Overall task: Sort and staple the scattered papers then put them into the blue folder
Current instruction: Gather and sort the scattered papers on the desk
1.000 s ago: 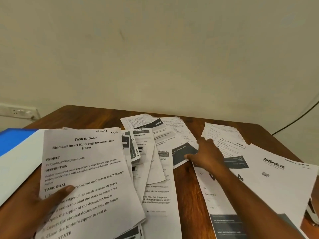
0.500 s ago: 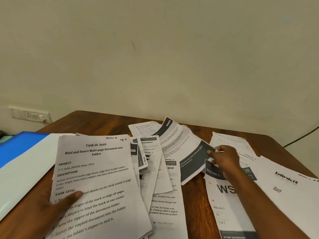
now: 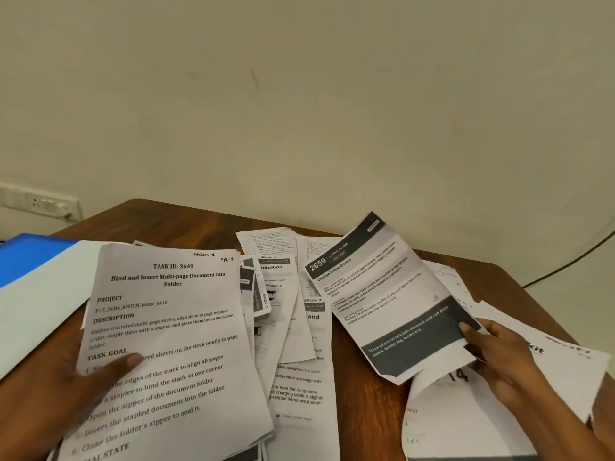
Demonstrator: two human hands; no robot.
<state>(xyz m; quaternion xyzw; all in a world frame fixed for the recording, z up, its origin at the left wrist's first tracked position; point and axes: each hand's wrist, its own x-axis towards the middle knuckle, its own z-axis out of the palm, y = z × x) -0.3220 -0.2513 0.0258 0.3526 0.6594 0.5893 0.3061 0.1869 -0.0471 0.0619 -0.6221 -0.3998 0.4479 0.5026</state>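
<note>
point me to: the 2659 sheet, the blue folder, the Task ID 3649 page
2659 sheet (image 3: pixel 382 294), head view, middle of its printed face.
blue folder (image 3: pixel 30 257), head view, blue cover at the left edge.
Task ID 3649 page (image 3: pixel 173 314), head view, upper text block.

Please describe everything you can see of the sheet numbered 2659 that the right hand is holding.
The sheet 2659 is white printed paper with a dark header band reading "2659", "Change Pillow Covers", and a dark band near its lower end. The right hand pinches its lower right corner, lifting it tilted above the wooden table and other papers. It looks slightly curled.
</note>
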